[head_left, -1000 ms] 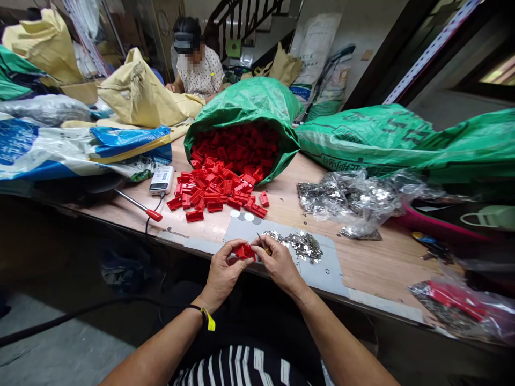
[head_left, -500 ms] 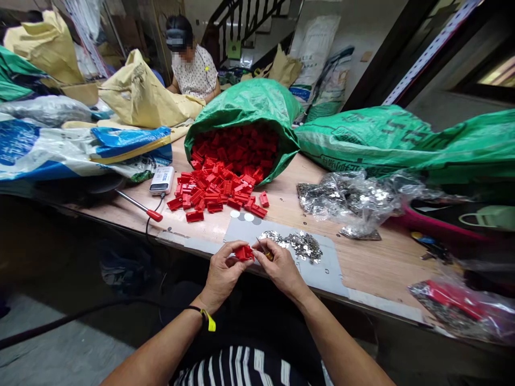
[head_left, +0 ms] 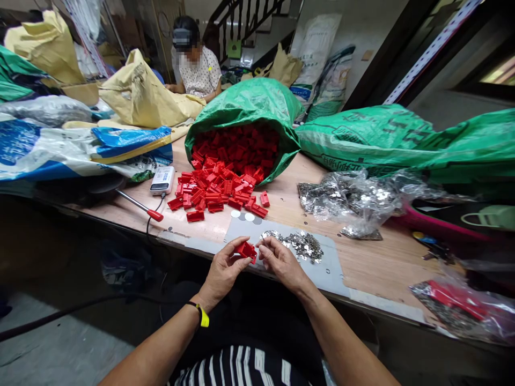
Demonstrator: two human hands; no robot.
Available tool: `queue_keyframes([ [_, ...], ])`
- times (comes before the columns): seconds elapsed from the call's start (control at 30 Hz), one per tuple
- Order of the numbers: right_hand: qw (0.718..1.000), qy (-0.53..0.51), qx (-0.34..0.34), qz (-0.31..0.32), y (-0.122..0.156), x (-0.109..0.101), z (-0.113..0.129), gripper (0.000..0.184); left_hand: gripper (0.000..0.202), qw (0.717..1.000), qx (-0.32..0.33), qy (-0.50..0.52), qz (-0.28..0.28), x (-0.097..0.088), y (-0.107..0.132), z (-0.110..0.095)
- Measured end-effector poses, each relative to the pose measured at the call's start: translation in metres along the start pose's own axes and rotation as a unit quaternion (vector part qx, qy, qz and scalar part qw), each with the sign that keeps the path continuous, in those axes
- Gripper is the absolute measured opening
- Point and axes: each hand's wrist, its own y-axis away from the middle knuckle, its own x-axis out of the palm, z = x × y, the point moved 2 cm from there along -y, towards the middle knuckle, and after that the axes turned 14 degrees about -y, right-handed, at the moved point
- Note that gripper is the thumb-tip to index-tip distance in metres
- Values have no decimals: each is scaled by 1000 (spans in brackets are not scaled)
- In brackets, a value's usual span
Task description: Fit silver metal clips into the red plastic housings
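My left hand [head_left: 223,273] grips a red plastic housing [head_left: 245,251] between thumb and fingers at the table's front edge. Its hollow side is turned partly toward my right hand [head_left: 279,262]. The right fingers are pinched just beside the housing, with a small gap between; what they hold, if anything, I cannot make out. Behind that hand, small shiny metal pieces [head_left: 306,246] lie heaped on a grey mat [head_left: 330,268]. More red housings [head_left: 215,185] spill from an open green sack [head_left: 249,99] straight ahead.
Clear bags of metal pieces [head_left: 358,195] lie at the right. A white power bank [head_left: 162,180] with a cable and a red-tipped rod [head_left: 140,205] are at the left. Another green sack [head_left: 362,139] stretches along the right. A person [head_left: 199,67] sits across the table.
The pointed tool with a yellowish handle seen in my right hand no longer shows. My right fingers have drawn slightly away from the housing, which has tilted in my left hand.
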Motion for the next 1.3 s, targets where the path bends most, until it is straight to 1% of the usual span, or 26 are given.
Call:
queue_keyframes([
  [0.13, 1000, 15, 0, 6, 3, -3, 1, 30, 44, 1000, -11, 27, 9, -2, -1, -2],
  [0.2, 998, 64, -17, 10, 4, -5, 2, 28, 45, 999, -14, 25, 14, -3, -2, -1],
  [0.27, 989, 140, -55, 12, 6, -5, 5, 27, 45, 1000, -7, 8, 11, -5, -3, 1],
  [0.37, 966, 234, -109, 12, 8, -5, 10, 27, 41, 997, 30, -76, 0, -11, -7, 5],
  [0.47, 954, 280, -111, 0, 10, -4, 11, 29, 39, 974, 84, -209, -1, -19, -12, 5],
  [0.53, 950, 296, -102, -7, 11, -3, 10, 26, 40, 956, 109, -272, 15, -22, -15, 3],
  [0.67, 945, 312, -101, 13, 12, -1, 8, 17, 41, 935, 130, -324, 63, -25, -21, -2],
  [0.73, 941, 318, -113, 26, 12, 0, 8, 18, 41, 932, 129, -331, 78, -25, -23, -3],
  [0.87, 934, 333, -126, 39, 10, -1, 8, 19, 40, 934, 119, -323, 93, -27, -27, -2],
  [1.1, 937, 323, -125, 45, 9, -1, 9, 20, 38, 947, 105, -290, 86, -30, -29, 1],
  [1.3, 937, 323, -130, 46, 12, 1, 9, 21, 37, 952, 96, -278, 80, -30, -30, 3],
])
